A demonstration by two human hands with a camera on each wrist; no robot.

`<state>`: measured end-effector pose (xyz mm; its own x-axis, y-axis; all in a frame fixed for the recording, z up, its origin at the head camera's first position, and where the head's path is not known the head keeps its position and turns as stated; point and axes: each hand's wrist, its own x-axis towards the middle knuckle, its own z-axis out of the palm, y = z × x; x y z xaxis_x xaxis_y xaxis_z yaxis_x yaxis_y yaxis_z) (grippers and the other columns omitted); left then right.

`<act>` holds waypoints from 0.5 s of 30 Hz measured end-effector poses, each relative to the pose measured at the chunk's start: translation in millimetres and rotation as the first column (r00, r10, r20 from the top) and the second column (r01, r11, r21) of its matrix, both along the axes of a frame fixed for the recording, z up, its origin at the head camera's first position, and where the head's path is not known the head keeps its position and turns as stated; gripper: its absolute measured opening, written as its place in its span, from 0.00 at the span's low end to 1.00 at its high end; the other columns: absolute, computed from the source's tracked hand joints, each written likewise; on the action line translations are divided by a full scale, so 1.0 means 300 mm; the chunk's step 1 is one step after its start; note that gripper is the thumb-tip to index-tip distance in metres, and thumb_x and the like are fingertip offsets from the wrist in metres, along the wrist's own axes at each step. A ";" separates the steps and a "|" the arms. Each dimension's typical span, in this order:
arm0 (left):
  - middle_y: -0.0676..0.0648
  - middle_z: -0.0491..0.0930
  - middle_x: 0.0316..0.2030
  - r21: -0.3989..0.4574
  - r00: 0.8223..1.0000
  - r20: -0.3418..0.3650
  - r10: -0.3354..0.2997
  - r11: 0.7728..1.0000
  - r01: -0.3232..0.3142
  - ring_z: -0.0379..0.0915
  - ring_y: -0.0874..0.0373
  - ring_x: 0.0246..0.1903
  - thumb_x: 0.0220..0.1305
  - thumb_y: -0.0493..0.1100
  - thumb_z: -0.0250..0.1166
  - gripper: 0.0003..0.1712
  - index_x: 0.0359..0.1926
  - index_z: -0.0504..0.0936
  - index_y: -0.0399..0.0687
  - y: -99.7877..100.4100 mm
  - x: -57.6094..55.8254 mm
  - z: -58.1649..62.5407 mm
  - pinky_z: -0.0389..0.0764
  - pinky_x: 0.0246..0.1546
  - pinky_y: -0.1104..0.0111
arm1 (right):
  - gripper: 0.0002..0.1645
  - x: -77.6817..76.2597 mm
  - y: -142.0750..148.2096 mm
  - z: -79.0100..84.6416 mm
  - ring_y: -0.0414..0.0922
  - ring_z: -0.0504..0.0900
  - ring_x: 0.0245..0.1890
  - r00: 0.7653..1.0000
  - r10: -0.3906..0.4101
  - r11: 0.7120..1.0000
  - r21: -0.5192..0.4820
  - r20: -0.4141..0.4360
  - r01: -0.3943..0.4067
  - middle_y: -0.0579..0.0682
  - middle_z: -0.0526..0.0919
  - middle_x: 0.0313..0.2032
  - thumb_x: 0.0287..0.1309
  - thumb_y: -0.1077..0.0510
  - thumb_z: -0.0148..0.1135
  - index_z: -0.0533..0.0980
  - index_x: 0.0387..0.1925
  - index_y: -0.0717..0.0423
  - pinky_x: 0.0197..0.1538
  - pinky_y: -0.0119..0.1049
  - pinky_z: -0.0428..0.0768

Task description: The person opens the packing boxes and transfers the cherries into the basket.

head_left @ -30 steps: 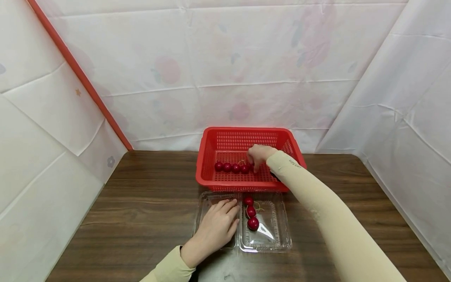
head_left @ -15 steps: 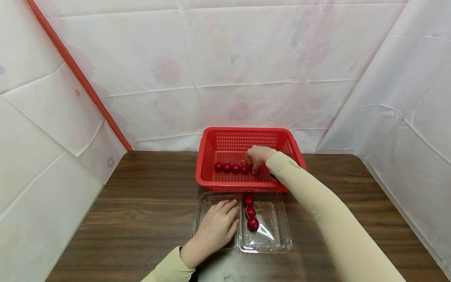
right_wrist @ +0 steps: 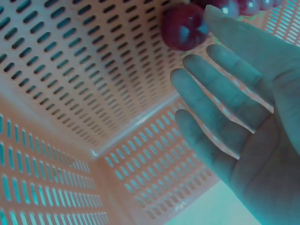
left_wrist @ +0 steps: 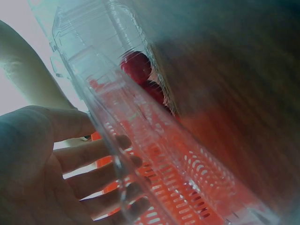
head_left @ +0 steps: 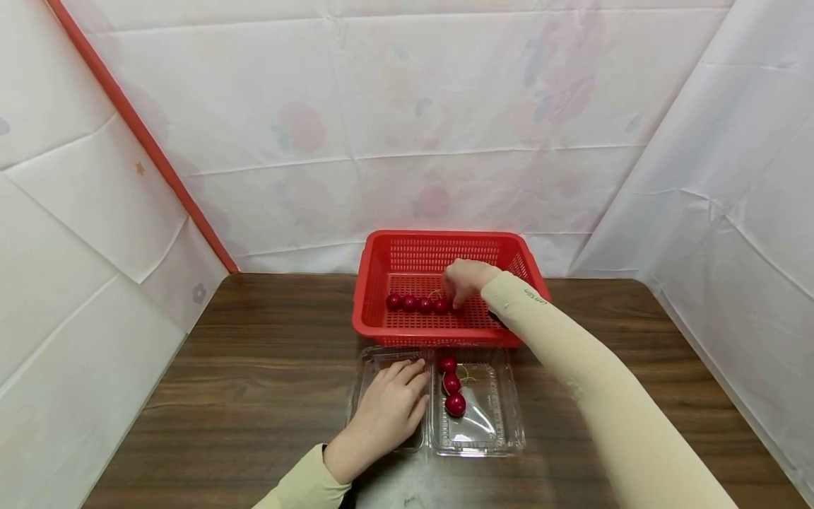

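My left hand (head_left: 389,403) rests over the left half of a clear plastic clamshell box (head_left: 509,431), its fingers fairly straight. In the left wrist view, the fingertips (left_wrist: 133,161) lie along the clear plastic edge. Three dark red cherries (head_left: 455,404) with stems stand in a column in the box's right half. My right hand (head_left: 467,278) reaches down into a red plastic basket (head_left: 366,283), at the right end of a row of several cherries (head_left: 409,303). In the right wrist view, its thumb overlaps the edge of the end cherry (right_wrist: 184,27), while the other fingers are extended and spread.
The basket stands at the back of a dark wooden table (head_left: 273,360), directly behind the box. White patterned sheeting (head_left: 381,127) encloses the back and both sides. A red strip (head_left: 140,134) slants down the left corner.
My right hand has shifted very slightly left at the end of the cherry row. The left hand and the cherries in the box have stayed in place.
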<state>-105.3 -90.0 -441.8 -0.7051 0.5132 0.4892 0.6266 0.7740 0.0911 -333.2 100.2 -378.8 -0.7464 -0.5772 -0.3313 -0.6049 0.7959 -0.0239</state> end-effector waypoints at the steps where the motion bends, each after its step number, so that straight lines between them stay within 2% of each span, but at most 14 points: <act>1: 0.45 0.81 0.51 -0.002 1.000 0.001 0.001 1.000 -0.001 0.75 0.50 0.50 0.57 0.47 0.64 0.17 0.46 0.83 0.46 -0.001 -0.001 0.000 0.76 0.48 0.59 | 0.14 0.002 -0.001 0.006 0.41 0.81 0.32 1.000 -0.007 1.000 -0.004 -0.004 0.007 0.46 0.84 0.34 0.47 0.51 0.73 0.82 0.36 0.50 0.38 0.36 0.81; 8: 0.44 0.81 0.51 0.010 1.000 0.018 -0.008 1.000 0.008 0.75 0.49 0.51 0.58 0.47 0.64 0.16 0.46 0.83 0.46 0.001 -0.007 0.000 0.76 0.48 0.58 | 0.08 0.010 -0.001 0.036 0.41 0.79 0.30 0.998 -0.034 0.999 0.003 -0.051 0.035 0.46 0.84 0.35 0.58 0.52 0.64 0.82 0.37 0.48 0.38 0.37 0.80; 15: 0.44 0.81 0.51 0.017 1.000 0.016 -0.011 1.000 0.011 0.75 0.49 0.51 0.58 0.47 0.64 0.16 0.46 0.83 0.46 0.003 -0.011 0.004 0.76 0.47 0.58 | 0.06 0.027 0.007 0.096 0.41 0.78 0.30 0.997 -0.017 0.999 -0.028 -0.069 0.015 0.46 0.82 0.33 0.59 0.52 0.62 0.81 0.36 0.49 0.36 0.36 0.79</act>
<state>-108.5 -89.2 -440.6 -0.7074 0.5124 0.4868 0.6332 0.7655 0.1144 -325.2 102.4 -349.8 -0.7763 -0.5729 -0.2630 -0.5928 0.8054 -0.0045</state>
